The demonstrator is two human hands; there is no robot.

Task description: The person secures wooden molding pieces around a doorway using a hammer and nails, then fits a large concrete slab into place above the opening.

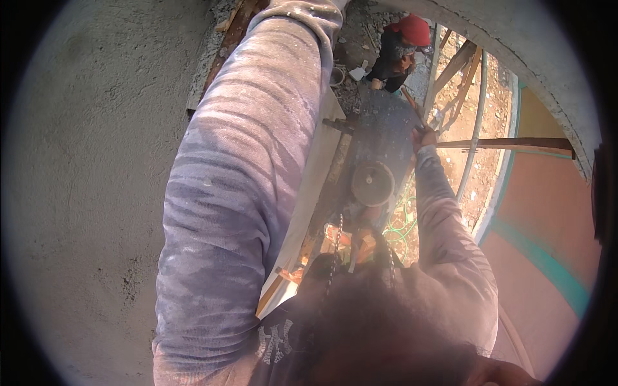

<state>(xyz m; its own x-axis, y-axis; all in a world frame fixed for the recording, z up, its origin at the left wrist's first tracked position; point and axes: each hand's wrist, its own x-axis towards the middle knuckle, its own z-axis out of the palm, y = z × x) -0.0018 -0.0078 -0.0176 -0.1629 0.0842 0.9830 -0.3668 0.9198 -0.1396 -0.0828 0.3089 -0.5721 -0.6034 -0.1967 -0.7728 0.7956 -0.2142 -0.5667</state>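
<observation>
My left arm, in a grey sleeve with pale splashes (225, 180), reaches up alongside a rough grey wall (96, 174). Its hand is cut off by the upper edge. On the other side, my right hand (422, 138) is closed around a narrow brown stick-like thing (412, 107), which points up and to the left. What kind of tool it is, I cannot make out. Close by the right hand, a wooden beam (508, 143) runs off to the right. Below, between my arms, sits a round grey disc or pan (373, 183) on a dark, dusty surface.
Farther off stands another person in red headgear (412, 30). A bucket (337, 76) and a white scoop-like thing (358, 72) lie near them. Slanted wooden props (460, 71) and a pole (475, 109) stand at right. Green hose (403, 225) lies below.
</observation>
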